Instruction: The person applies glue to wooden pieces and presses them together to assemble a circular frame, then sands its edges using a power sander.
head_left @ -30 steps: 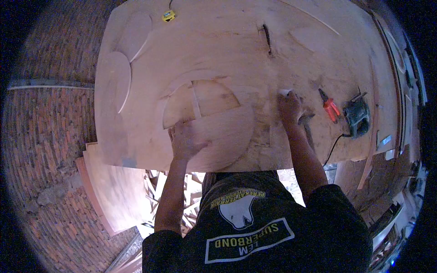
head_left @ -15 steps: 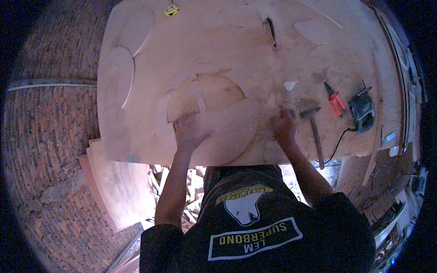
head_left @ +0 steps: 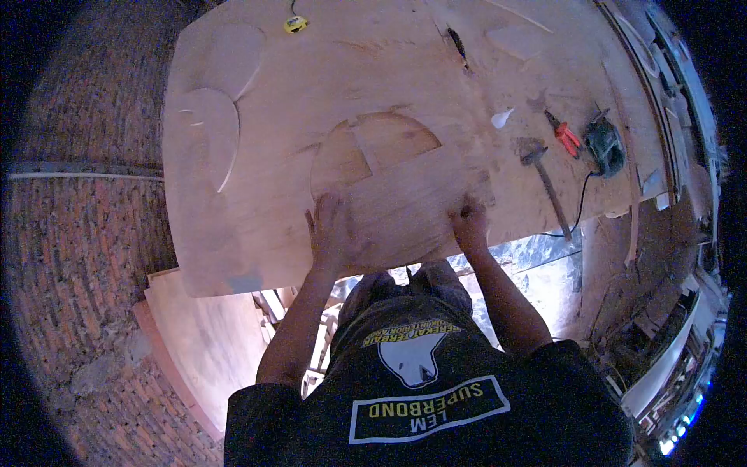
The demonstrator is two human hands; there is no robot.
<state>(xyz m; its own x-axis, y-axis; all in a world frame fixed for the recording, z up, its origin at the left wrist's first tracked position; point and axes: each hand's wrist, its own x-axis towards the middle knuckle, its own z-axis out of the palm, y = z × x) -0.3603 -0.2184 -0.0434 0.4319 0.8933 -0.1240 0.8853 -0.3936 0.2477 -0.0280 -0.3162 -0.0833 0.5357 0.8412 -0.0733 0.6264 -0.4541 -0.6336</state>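
A round wooden piece [head_left: 405,206] with a half-circle opening on its far side lies near the front edge of the wooden board [head_left: 272,148]. Across the opening runs a narrow strip [head_left: 364,151]. My left hand [head_left: 333,233] rests on the piece's left part, fingers spread. At its right rim is my right hand [head_left: 470,224], fingers curled together; whatever they hold, if anything, is hidden. A hammer [head_left: 548,183] lies right of my right hand. Beyond it are a small white object [head_left: 502,118], red-handled pliers [head_left: 566,138] and a dark power tool [head_left: 604,146] with a cord.
A yellow tape measure [head_left: 295,25] lies at the far left of the board. Curved thin pieces [head_left: 212,128] are on the left. A dark slim object [head_left: 457,47] lies at the far side. A brick wall [head_left: 93,257] stands at the left; wood scraps lie below.
My right hand has left the small white object and moved to the round piece's right rim. My left hand stays on the piece. The camera view has shifted and turned slightly.
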